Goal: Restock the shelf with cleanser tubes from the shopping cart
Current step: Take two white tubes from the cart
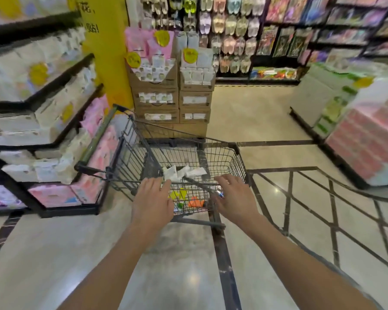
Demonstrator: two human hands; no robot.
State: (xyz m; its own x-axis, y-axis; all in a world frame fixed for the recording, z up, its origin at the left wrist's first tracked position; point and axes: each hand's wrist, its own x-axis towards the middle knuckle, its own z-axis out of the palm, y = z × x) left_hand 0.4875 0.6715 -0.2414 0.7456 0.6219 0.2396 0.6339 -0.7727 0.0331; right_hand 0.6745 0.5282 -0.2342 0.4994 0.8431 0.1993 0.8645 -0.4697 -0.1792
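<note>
Shop aisle, polished tile floor (255, 113) with dark inlay lines. At 9–10 o'clock: black tiered shelf (61, 79) packed with white and pink tissue packs. At 12: stack of cardboard display boxes (173, 101) against a yellow pillar (105, 52); slipper wall (224, 30) behind it. At 3: pallet of pink packs (367, 139).

Centre frame: wire shopping cart (224, 162), its green-sleeved handle (99, 135) pointing out toward 10 o'clock, so the hands meet the cart at an end without the handle.

Left hand (152, 202) is palm-down over the near rim, fingers spread loose – holding nothing; can't tell if the fingertips touch the wire. Right hand (235, 198) is over the near-right corner, fingers splayed and slightly curled, also holding nothing.

Cleanser tubes (184, 172) – white ones lie flat on the cart floor, just past the hands at 12. Nearer, between the hands: yellow tubes (179, 194) and an orange one (195, 202), blurred. A small blue item by the right fingertips is too smeared to identify.
</note>
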